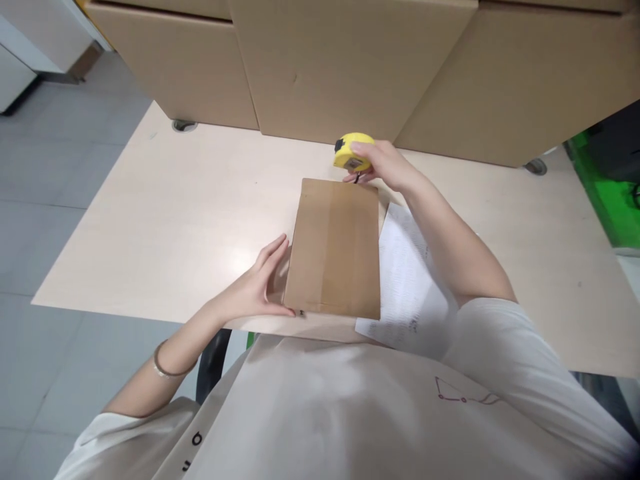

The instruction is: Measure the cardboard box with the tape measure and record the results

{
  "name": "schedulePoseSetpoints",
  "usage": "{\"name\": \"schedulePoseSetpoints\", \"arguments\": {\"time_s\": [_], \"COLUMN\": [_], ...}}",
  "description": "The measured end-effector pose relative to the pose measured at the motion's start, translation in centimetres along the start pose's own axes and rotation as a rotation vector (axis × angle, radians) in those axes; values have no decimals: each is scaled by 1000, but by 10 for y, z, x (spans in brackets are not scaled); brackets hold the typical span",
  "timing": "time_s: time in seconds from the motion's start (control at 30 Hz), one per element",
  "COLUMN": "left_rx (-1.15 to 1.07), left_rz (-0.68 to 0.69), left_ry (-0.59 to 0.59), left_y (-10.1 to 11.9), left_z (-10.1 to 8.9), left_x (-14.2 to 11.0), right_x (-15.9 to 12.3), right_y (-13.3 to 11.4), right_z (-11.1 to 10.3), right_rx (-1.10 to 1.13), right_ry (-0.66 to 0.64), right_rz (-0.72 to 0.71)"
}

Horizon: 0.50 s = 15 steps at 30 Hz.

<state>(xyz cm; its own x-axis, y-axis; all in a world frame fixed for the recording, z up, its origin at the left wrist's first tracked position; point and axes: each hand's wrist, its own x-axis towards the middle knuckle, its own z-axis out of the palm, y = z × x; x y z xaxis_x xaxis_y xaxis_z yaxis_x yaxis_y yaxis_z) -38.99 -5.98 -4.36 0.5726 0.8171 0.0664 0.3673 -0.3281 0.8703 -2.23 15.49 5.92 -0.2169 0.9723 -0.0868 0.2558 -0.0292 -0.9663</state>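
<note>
A brown cardboard box (333,250) with a strip of tape down its top stands on the table in front of me. My left hand (265,283) rests at its near left corner, thumb along the front side and fingers along the left side, spread apart. Just past the far edge of the box, my right hand (383,163) is closed round a yellow tape measure (353,152) with a black part at its end. The tape measure is held above the table, and the undersides of the right fingers are partly hidden.
Printed paper sheets (413,287) lie to the right of the box, partly under my right arm. Large cardboard boxes (345,73) line the back of the pale table (165,220). Cable holes (184,125) sit near its rear edge. A green surface (615,200) shows at the far right.
</note>
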Motion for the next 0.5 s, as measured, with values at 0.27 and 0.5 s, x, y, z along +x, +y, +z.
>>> {"name": "schedulePoseSetpoints", "arguments": {"time_s": [0.27, 0.5], "left_rx": [-102, -558], "left_rz": [-222, -218], "left_ry": [388, 747], "left_y": [8, 2], "left_z": [9, 3], "left_x": [24, 98], "right_x": [-2, -77], "right_y": [15, 7], "right_z": [-38, -45], "right_rx": [9, 175], "right_ry": [226, 285], "right_rz": [32, 94]}}
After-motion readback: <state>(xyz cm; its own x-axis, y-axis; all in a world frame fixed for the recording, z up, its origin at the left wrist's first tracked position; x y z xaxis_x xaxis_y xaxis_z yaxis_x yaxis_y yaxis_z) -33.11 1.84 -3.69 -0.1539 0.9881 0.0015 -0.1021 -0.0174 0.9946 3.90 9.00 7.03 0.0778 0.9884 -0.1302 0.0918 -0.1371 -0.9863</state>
